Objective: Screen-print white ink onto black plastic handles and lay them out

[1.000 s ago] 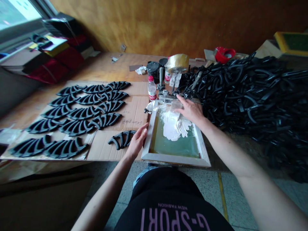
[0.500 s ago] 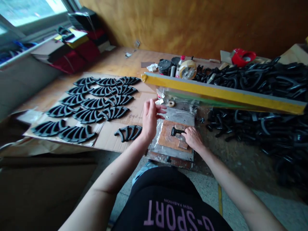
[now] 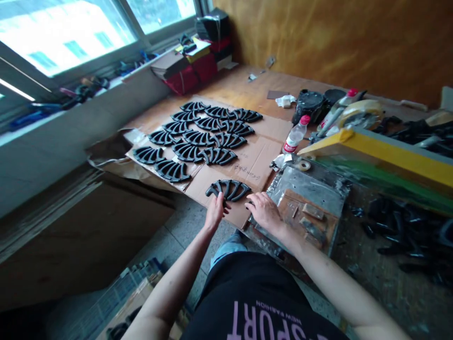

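Note:
A fan of curved black plastic parts (image 3: 229,189) lies at the near edge of the cardboard sheet (image 3: 258,158). My left hand (image 3: 214,212) reaches to its near side, fingers together and pinching the end of one part. My right hand (image 3: 264,211) sits just right of the fan at the cardboard's edge, fingers curled over a small black part that barely shows. Right of it is the printing jig plate (image 3: 311,208), with nothing on its brown pad. The yellow-edged screen frame (image 3: 385,153) stands tilted up above the plate.
Rows of finished black parts (image 3: 198,134) cover the far cardboard. A water bottle (image 3: 296,134), black ink tub (image 3: 309,105) and tape roll (image 3: 361,115) stand behind the jig. A heap of black parts (image 3: 406,222) lies right. Folded cardboard (image 3: 88,226) leans at the left.
The screen frame has been swung up off the jig. My right hand took a black part from the jig and carried it left to the fan; my left hand dropped to the fan.

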